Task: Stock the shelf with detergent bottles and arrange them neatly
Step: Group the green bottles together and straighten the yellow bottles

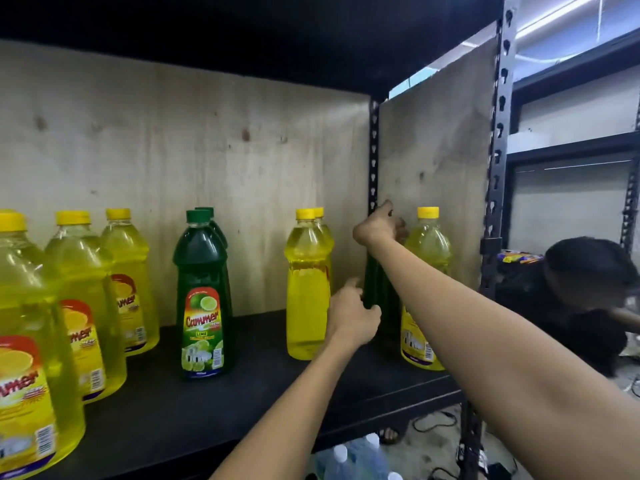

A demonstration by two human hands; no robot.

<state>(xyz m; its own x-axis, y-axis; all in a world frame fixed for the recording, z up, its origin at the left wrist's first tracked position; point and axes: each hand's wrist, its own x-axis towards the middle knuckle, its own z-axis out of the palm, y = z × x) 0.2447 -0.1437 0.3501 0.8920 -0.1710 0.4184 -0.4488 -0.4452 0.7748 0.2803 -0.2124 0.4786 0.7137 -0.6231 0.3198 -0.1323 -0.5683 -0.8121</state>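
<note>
A dark green detergent bottle [372,289] stands at the right of the black shelf [214,410], mostly hidden by my arms. My right hand [379,225] is closed over its top. My left hand [351,315] grips its lower body from the left. To its right stands a yellow bottle [427,258] against the side panel. To its left are two yellow bottles [307,289], one behind the other, then two green bottles [202,296] front to back. Three yellow bottles [83,299] line the far left.
A plywood back panel [194,150] and side panel [433,150] close in the shelf. A black perforated upright [497,161] marks the right front corner. Another person [585,292] in dark clothing crouches at the right. Clear water bottles [356,459] sit below the shelf.
</note>
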